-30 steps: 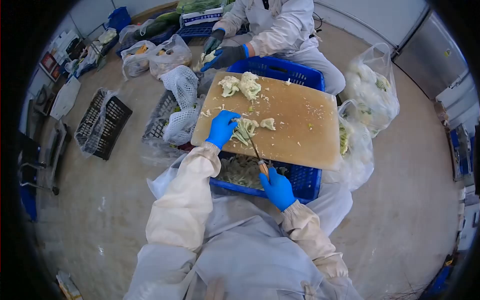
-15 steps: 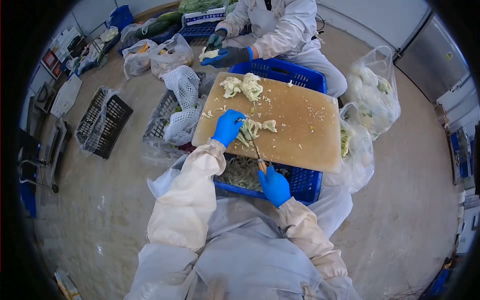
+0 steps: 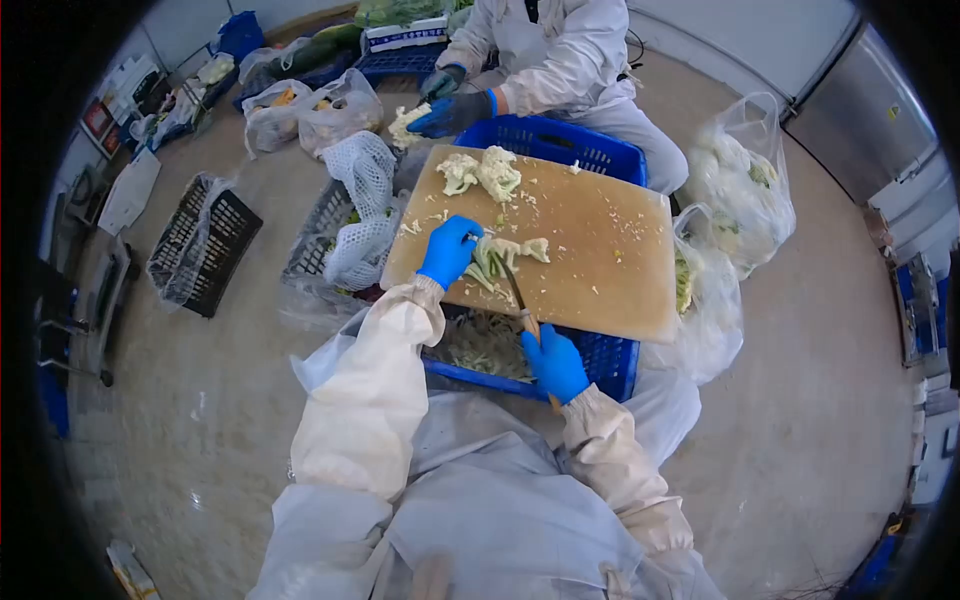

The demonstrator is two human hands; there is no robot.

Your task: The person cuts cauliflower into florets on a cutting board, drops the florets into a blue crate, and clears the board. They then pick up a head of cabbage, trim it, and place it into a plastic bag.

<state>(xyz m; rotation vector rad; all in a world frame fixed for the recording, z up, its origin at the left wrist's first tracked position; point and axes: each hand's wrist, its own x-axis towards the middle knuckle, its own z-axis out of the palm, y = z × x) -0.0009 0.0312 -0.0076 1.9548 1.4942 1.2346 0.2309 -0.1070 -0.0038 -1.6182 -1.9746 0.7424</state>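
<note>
Lettering on the box is being blurred beyond the cutting board — atop it, cauliflower is being pinched by the left hand, fingertips partly hidden — the knife being gripped by the right hand.

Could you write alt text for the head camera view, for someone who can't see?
A blue-gloved left hand steadies a cauliflower piece on a tan cutting board while the matching right hand holds a wooden-handled knife to it. Opposite, a co-worker in dark gloves holds another cauliflower chunk.
</note>
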